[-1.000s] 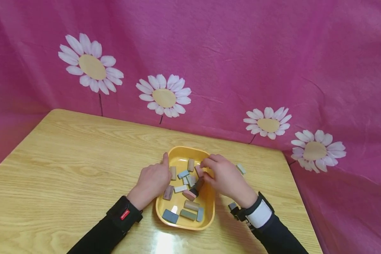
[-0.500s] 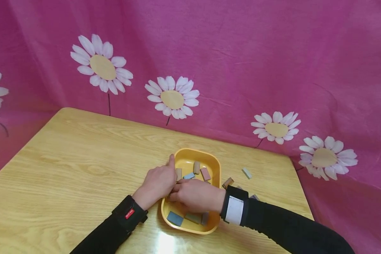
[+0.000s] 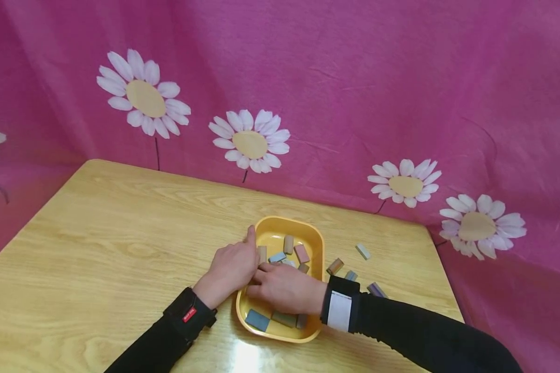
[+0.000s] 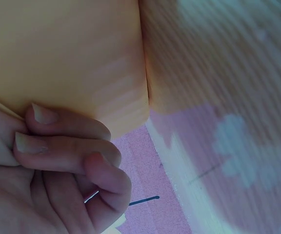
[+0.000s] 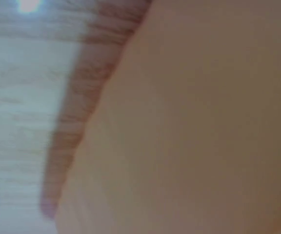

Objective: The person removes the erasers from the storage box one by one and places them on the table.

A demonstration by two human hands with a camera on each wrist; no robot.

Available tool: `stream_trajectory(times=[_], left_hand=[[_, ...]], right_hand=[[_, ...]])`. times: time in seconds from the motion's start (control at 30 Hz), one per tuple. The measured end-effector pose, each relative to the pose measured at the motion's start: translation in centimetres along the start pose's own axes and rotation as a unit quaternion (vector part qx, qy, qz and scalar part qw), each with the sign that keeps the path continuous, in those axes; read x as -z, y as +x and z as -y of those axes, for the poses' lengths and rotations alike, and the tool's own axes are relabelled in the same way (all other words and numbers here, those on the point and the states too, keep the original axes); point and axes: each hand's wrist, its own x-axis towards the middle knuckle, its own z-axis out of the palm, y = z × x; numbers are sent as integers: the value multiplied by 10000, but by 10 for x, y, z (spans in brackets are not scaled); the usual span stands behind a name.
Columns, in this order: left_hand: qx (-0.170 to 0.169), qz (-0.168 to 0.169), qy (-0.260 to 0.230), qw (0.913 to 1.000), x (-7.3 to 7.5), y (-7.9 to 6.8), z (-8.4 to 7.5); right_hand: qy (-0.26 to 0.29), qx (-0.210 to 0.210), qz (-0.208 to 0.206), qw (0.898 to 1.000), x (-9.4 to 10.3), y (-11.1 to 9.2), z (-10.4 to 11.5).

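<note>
In the head view a yellow plastic tray (image 3: 321, 254) holds several small rectangular blocks, among them a tan block (image 3: 288, 244), a pink block (image 3: 301, 253), a light blue block (image 3: 277, 257) and a dark blue-grey block (image 3: 257, 320). My left hand (image 3: 231, 269) grips the tray's left rim; the left wrist view shows its curled fingers (image 4: 72, 151) against the outer wall. Reaching over the right rim, my right hand (image 3: 287, 287) is down among the blocks with its fingertips close to my left hand. Those fingertips are hidden, so I cannot tell whether they pinch a block.
Right of the tray on the wooden table (image 3: 144, 248) lie a pale green block (image 3: 363, 251), an orange-brown block (image 3: 335, 266), a blue block (image 3: 351, 275) and a purple block (image 3: 377, 289). Behind the table hangs a pink cloth (image 3: 326, 103) with daisies.
My right hand has moved left across the tray, from beside the pink block to the left wall. It now covers the middle blocks. My left hand stays at the rim.
</note>
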Motion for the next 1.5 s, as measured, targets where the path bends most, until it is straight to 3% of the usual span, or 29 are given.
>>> stream_trajectory(times=[0.17, 0.4, 0.63, 0.77, 0.9, 1.03, 1.13, 1.33, 1.5], left_hand=[[45, 54, -37, 10000, 0, 0, 0], [64, 26, 16, 10000, 4, 0, 4], [113, 117, -161, 9997, 1, 0, 5], [119, 118, -193, 9997, 0, 0, 2], [66, 73, -166, 9998, -1, 0, 0], [-4, -38, -103, 9999, -1, 1, -1], [-4, -35, -90, 10000, 1, 2, -1], [116, 121, -148, 9998, 2, 2, -2], [112, 128, -119, 9998, 1, 0, -3]], right_hand=[[138, -55, -233, 9996, 1, -5, -2], [1123, -332, -526, 9917, 9, -8, -8], [753, 19, 16, 9972, -2, -4, -2], [579, -66, -104, 9982, 0, -5, 0], [956, -541, -413, 9931, 18, -15, -6], [1498, -1438, -904, 9740, 33, -40, -24], [1671, -2241, -1230, 9522, 32, -67, -44], [1800, -3668, -1399, 9019, -5, -122, -73], [1766, -4047, -1012, 8915, -38, -147, -77]])
